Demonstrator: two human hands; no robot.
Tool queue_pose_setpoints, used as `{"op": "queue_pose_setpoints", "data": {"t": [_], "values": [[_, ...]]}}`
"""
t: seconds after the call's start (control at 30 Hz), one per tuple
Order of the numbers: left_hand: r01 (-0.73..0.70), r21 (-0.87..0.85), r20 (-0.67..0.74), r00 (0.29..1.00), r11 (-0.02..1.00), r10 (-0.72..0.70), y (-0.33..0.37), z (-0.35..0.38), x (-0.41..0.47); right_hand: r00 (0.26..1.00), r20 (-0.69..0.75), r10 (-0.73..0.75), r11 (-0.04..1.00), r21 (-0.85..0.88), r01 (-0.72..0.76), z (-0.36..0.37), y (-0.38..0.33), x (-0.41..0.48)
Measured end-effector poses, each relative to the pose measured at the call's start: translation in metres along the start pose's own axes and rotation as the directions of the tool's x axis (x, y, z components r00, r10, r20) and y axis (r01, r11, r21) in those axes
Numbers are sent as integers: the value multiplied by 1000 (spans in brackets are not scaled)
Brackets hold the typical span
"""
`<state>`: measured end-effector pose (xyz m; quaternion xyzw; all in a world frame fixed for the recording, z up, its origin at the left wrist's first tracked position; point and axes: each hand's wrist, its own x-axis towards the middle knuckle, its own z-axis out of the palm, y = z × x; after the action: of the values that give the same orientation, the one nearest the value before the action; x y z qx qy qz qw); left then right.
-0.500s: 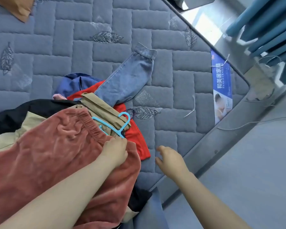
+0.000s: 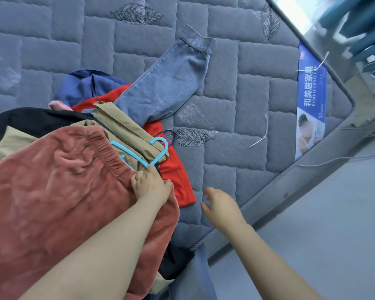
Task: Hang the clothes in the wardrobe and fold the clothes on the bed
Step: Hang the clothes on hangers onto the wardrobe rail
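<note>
A pile of clothes lies on the grey quilted mattress (image 2: pixel 236 87). On top is a rust fleece garment (image 2: pixel 59 191), over a khaki piece (image 2: pixel 126 131), a black one (image 2: pixel 30 118), a red one (image 2: pixel 178 176) and a navy one (image 2: pixel 85 85). A denim leg (image 2: pixel 167 83) stretches away from the pile. A light blue hanger (image 2: pixel 158 152) lies on the khaki piece. My left hand (image 2: pixel 149 187) grips the fleece garment's elastic edge, with a fingertip at the hanger's stem. Beside the pile, my right hand (image 2: pixel 221 204) hovers over the mattress with loosely curled, empty fingers.
A dark hanger hook (image 2: pixel 171 135) peeks out by the red piece. A blue printed label (image 2: pixel 310 100) sits near the mattress's right edge. Beyond that edge is grey floor (image 2: pixel 333 224). Blue curtains (image 2: pixel 364 24) hang at the top right. More denim (image 2: pixel 195 276) hangs off the bed's near edge.
Almost nothing has changed. My left hand has crept slightly towards the blue hanger's stem, and my right hand stays in the same spot over the mattress.
</note>
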<state>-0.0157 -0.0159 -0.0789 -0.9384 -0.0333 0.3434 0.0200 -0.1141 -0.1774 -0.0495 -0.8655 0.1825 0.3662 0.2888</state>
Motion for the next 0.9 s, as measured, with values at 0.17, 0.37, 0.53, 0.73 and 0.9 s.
{"op": "queue_pose_setpoints", "data": {"t": [0.17,0.37,0.53,0.73,0.9], "values": [[40,13,-50,998,999,-39,-19,-13,-2,999,-12,-33,999,5,33,2,-9,-2],[-53,83,-131,989,995,63,-67,-43,-36,999,-5,-48,999,-6,48,4,-29,-13],[-151,-136,-196,973,979,122,-129,-73,-67,996,-17,-87,996,-33,87,12,-54,-24],[-157,-270,-243,966,950,91,-188,-77,-90,992,4,-124,991,-57,124,31,-90,-32],[-176,-362,-302,951,915,63,-207,-79,-82,994,14,-112,994,14,112,47,-112,-25]]}}
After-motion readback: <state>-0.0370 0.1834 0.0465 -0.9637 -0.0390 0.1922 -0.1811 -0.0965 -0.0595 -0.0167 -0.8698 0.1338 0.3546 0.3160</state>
